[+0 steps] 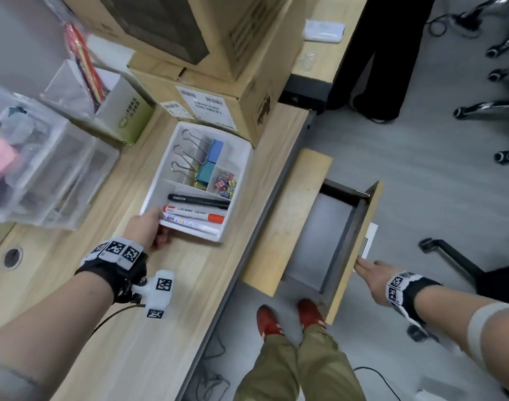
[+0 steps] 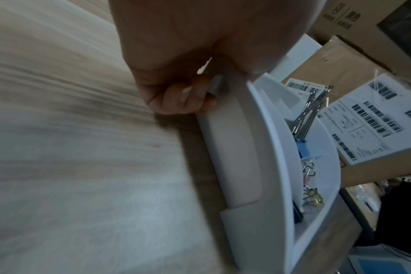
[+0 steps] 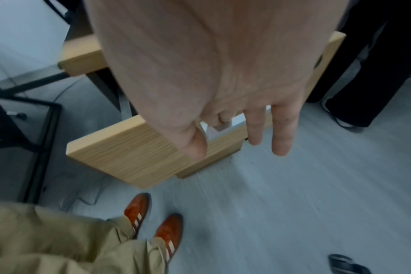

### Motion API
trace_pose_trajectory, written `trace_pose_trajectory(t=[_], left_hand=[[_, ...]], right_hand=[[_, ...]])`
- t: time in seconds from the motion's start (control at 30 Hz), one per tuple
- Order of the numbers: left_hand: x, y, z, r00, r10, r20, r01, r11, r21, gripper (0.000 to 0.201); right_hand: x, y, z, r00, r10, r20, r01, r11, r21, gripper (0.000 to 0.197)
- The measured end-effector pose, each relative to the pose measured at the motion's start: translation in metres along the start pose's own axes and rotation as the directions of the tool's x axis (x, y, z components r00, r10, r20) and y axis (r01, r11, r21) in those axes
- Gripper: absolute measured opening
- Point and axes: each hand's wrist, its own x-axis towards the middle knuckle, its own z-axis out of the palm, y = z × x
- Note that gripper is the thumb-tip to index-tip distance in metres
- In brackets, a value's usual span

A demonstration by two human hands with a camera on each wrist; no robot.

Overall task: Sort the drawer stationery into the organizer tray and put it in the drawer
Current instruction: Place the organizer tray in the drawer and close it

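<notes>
The white organizer tray point(image 1: 243, 166) sits on the wooden desk point(image 1: 166, 328). It holds large blue and teal binder clips point(image 1: 213, 157), small coloured clips point(image 1: 226, 183), a black marker point(image 1: 199, 200) and a red-capped white marker point(image 1: 194, 214). My left hand point(image 1: 157, 225) grips the tray's near-left corner, thumb over the rim. In the left wrist view the fingers point(image 2: 183, 96) curl under the tray wall point(image 2: 232, 157). The drawer point(image 1: 325, 227) is pulled out and bare inside. My right hand point(image 1: 366, 269) is at its wooden front point(image 3: 134, 153), index finger point(image 3: 223, 119) hooked in the handle cut-out, the other fingers straight.
Stacked cardboard boxes point(image 1: 218, 82) stand right behind the tray; clear plastic bins point(image 1: 44, 169) and a green-white box point(image 1: 128, 114) lie to its left. My red shoes point(image 1: 290, 316) stand beside the drawer. Another person's black trousers point(image 1: 377, 68) and chair bases point(image 1: 493, 105) are beyond.
</notes>
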Motion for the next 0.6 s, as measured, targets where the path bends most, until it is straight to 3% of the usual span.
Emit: trace_pose_trajectory(t=[0.1,0.2,0.3,0.33,0.4,0.47,0.53,0.57,0.6], left_hand=[[-0.008,-0.007,0.0,0.998,-0.024,0.057,0.025,1.0,-0.014,0.011],[-0.024,-0.01,0.004,0.992,-0.059,0.114,0.066,0.996,-0.063,0.01],[-0.044,-0.014,0.013,0.978,-0.097,0.183,0.123,0.983,-0.138,0.018],[-0.052,-0.016,0.018,0.974,-0.107,0.201,0.14,0.978,-0.157,0.019],[-0.071,-0.019,0.027,0.964,-0.126,0.233,0.169,0.971,-0.171,0.021],[-0.09,-0.021,0.04,0.954,-0.134,0.27,0.182,0.969,-0.165,0.023],[-0.11,-0.021,0.054,0.946,-0.121,0.302,0.17,0.975,-0.142,0.024],[-0.119,-0.021,0.062,0.943,-0.107,0.316,0.152,0.981,-0.122,0.024],[-0.129,-0.021,0.071,0.939,-0.089,0.333,0.128,0.987,-0.097,0.022]], right_hand=[[-0.015,0.018,0.011,0.99,0.075,0.119,-0.058,0.989,-0.138,0.086],[-0.006,0.037,0.034,0.981,0.071,0.182,-0.041,0.985,-0.168,0.058],[0.012,0.044,0.053,0.965,0.03,0.259,-0.008,0.996,-0.084,0.028],[-0.012,0.03,0.034,0.976,-0.003,0.219,-0.002,1.0,0.023,0.022],[-0.065,-0.003,-0.01,0.989,-0.108,0.105,0.081,0.969,0.233,0.029],[-0.09,-0.026,-0.038,0.989,-0.147,-0.023,0.133,0.805,0.578,0.032],[-0.104,-0.042,-0.057,0.98,-0.139,-0.143,0.191,0.459,0.868,0.029],[-0.11,-0.048,-0.067,0.971,-0.119,-0.205,0.23,0.269,0.935,0.031],[-0.115,-0.049,-0.073,0.967,-0.084,-0.239,0.248,0.136,0.959,0.034]])
